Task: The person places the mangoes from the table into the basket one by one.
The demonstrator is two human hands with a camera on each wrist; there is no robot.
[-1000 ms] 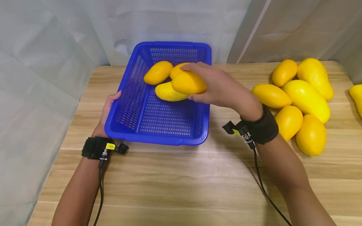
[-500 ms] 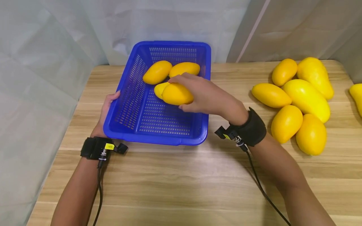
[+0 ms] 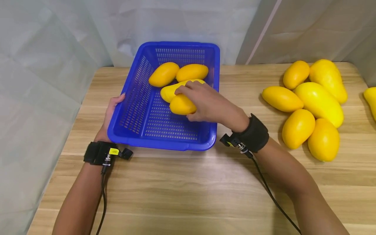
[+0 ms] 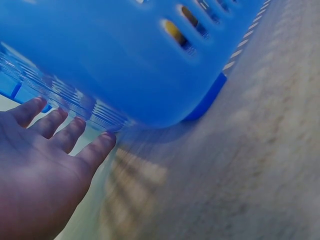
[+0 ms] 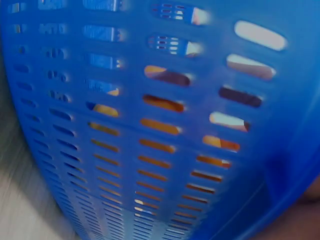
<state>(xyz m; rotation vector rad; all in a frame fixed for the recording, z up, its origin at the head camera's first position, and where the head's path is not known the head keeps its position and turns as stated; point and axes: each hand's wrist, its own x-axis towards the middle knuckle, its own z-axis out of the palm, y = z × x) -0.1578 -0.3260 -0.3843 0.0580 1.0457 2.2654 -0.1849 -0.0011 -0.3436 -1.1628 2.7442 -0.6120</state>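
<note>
Yellow mango point(image 3: 180, 105) is sitting in your right hand point(image 3: 205, 103), fingers curled over the top of it, down inside the blue basket point(image 3: 138, 107), roughly mid-basket and over toward its right wall. It's touching the paler mango point(image 3: 170, 91) just behind it; whether it's resting on the basket floor you can't really tell from the head view. Two more mangoes, one on the left point(image 3: 163, 74) and one on the right point(image 3: 192, 72), lie side by side at the far end of the basket.

Your left hand point(image 3: 109, 117) is on the basket's left wall near the front corner. From the left wrist view your fingers point(image 4: 60, 131) are pretty much straight and spread, tips against the outside of the slotted plastic point(image 4: 125, 65), so you're bracing it, not gripping it.

The right wrist view is just the basket's slotted wall point(image 5: 150, 130) up close and blurry, with bits of yellow through the slots.

Everything's on a light wooden table point(image 3: 188, 189). Off to your right, well apart from the basket, there's a loose pile of mangoes point(image 3: 311, 104), plus one more at the far right edge point(image 3: 370, 99). Pale cloth point(image 3: 58, 49) hangs behind and to the left.
</note>
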